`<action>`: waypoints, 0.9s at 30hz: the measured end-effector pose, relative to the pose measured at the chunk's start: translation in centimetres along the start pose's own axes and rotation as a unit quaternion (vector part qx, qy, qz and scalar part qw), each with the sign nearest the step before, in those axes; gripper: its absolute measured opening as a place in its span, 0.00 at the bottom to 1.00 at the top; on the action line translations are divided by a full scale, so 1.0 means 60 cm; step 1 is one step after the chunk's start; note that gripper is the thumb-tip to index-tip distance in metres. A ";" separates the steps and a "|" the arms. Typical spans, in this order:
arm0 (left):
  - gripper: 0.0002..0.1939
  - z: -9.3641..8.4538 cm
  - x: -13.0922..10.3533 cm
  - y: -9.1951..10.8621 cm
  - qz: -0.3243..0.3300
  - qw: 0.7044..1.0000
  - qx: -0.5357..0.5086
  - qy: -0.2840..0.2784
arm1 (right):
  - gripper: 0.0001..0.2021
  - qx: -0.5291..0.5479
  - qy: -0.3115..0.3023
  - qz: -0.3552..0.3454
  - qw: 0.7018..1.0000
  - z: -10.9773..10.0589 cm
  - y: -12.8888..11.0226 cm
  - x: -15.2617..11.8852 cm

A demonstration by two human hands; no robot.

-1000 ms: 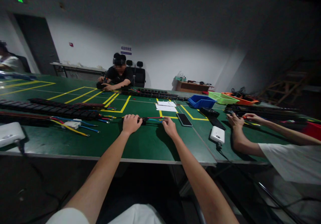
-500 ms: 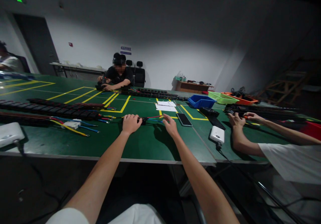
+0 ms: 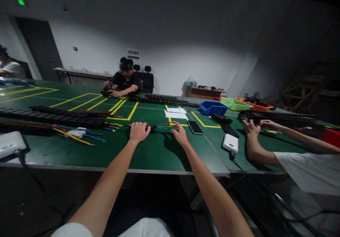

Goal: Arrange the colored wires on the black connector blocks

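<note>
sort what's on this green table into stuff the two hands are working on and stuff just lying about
In hand:
- left hand on the small black cable-chain piece
- right hand at its red and blue wires

Lying about:
- dark smartphone
- white paper sheets
- blue plastic bin
- white power bank
- long black cable chain

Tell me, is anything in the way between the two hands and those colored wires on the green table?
No, nothing visible. The left hand rests right at the black end of the wires, and the right hand lies at their other end on the green table. The phone sits off to the side.
</note>
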State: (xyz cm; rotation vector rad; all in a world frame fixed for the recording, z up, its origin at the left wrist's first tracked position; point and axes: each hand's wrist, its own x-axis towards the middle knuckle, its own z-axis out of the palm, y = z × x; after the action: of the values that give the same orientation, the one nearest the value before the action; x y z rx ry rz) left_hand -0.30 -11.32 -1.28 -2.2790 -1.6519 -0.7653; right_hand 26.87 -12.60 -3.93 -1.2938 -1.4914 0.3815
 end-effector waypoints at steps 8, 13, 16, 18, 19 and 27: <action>0.21 -0.002 0.000 0.000 0.001 1.000 0.002 -0.005 | 0.28 -0.012 -0.004 -0.014 1.000 -0.001 0.002 0.001; 0.18 -0.004 0.001 0.000 0.001 1.000 0.015 -0.015 | 0.25 -0.034 -0.007 0.000 0.999 -0.003 0.004 0.000; 0.18 -0.006 0.002 0.000 0.005 1.000 0.018 -0.020 | 0.22 -0.053 -0.010 0.012 0.998 -0.002 0.007 -0.004; 0.17 -0.007 0.002 0.000 0.007 1.000 0.020 -0.022 | 0.22 -0.063 -0.007 0.015 0.998 -0.001 0.007 -0.006; 0.17 -0.007 0.002 0.000 0.007 1.000 0.020 -0.022 | 0.23 -0.067 -0.005 0.015 0.998 -0.001 0.006 -0.007; 0.17 -0.006 0.000 0.002 0.001 1.000 0.018 -0.017 | 0.24 -0.076 0.026 -0.026 0.996 -0.008 -0.011 -0.005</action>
State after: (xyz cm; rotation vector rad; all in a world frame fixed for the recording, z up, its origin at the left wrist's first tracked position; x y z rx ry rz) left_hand -0.27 -11.55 -1.00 -2.2802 -1.6639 -0.6943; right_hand 26.85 -13.27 -3.38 -1.3704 -1.5314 0.2019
